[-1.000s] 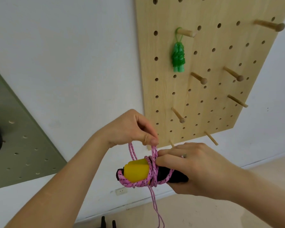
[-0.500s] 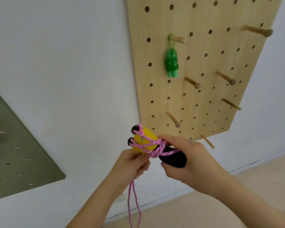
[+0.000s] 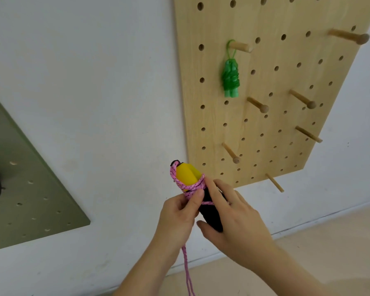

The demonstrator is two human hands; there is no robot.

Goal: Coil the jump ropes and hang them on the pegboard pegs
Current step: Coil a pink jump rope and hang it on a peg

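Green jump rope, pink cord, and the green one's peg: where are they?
green jump rope point(image 3: 230, 79), head view, on its coiled bundle
pink cord point(image 3: 193, 186), head view, on its wraps
peg point(image 3: 241, 47), head view, on its wooden shaft

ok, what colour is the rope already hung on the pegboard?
Green. The coiled jump rope hangs from the upper-left peg; the head view shows it clearly.

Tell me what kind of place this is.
Probably a home or gym storage corner: a wooden pegboard on a white wall, a coiled green jump rope hung from a peg, and a green pegboard nearby.
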